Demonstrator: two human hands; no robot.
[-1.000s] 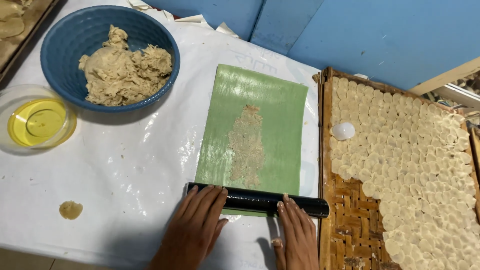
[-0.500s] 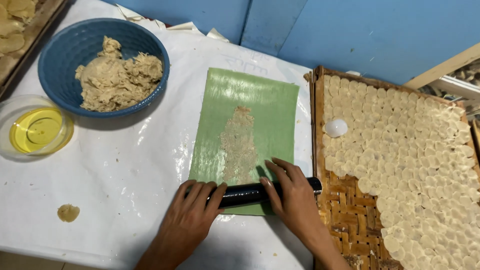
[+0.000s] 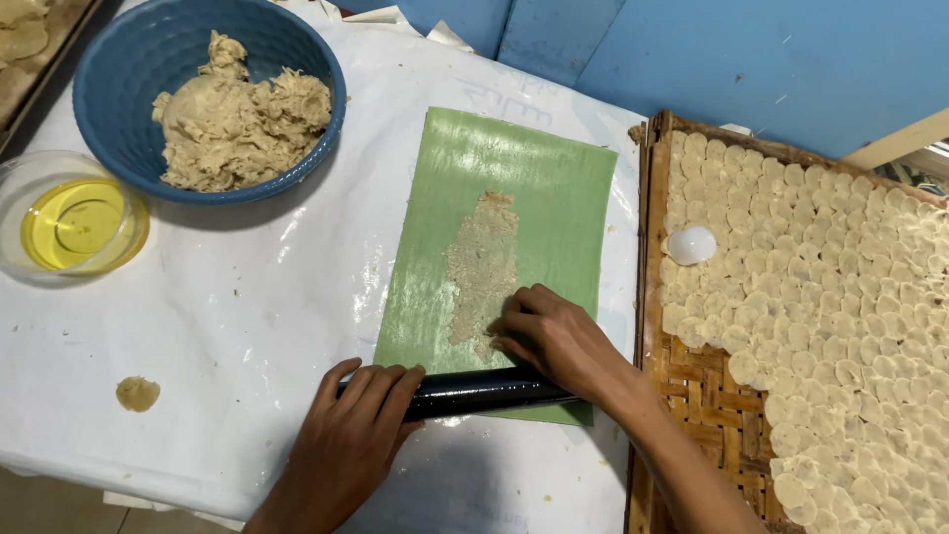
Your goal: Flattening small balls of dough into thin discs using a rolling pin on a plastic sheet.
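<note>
- Left hand (image 3: 346, 440): fingers curled over black cylindrical rolling pin (image 3: 474, 392), at near edge of green rectangular sheet (image 3: 539, 188).
- Right hand (image 3: 554, 336): fingers bent, pressing thin flattened beige dough strip (image 3: 481, 262) mid-sheet, grasping nothing.

left hand (image 3: 346, 435): bare, no sleeve, no ring | right hand (image 3: 554, 341): bare forearm, short nails

Bright even overhead light, sharp focus, soft shadows under hands, glare on white plastic sheet (image 3: 247, 326)
</note>
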